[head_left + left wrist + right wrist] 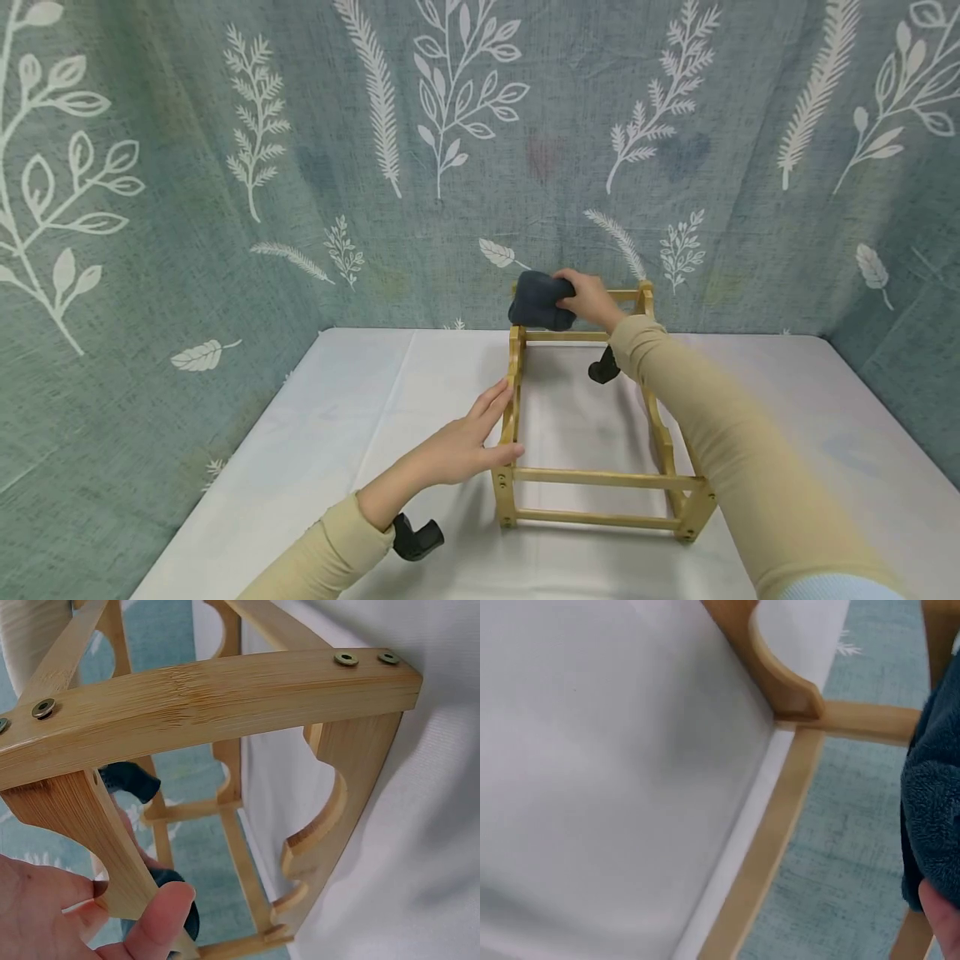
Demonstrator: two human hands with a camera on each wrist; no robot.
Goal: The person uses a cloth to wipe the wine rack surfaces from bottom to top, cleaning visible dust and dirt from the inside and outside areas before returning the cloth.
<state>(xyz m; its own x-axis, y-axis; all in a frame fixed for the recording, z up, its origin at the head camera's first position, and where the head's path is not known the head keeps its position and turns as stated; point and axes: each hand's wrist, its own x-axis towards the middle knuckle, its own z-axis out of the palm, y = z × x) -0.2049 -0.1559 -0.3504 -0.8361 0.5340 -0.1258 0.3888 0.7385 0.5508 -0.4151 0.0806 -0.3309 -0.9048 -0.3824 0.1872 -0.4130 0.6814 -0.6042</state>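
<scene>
A golden wooden rack (600, 478) with curved notches in its side boards stands on the white table. My right hand (591, 298) grips a dark blue folded towel (538, 300) at the rack's far end, over the far left corner. In the right wrist view the towel (934, 795) shows a fluffy weave, with one fingertip pressed against it. My left hand (465, 446) is at the rack's left side, fingers stretched out along the board and thumb spread apart over it. The left wrist view shows the left fingertips touching the board's edge (124, 855).
White cloth covers the table (420, 392) on both sides of the rack. Behind and around it hangs a green-grey curtain (465, 225) with white leaf prints. A black wrist device (417, 537) sits under the left forearm, another (603, 367) under the right wrist.
</scene>
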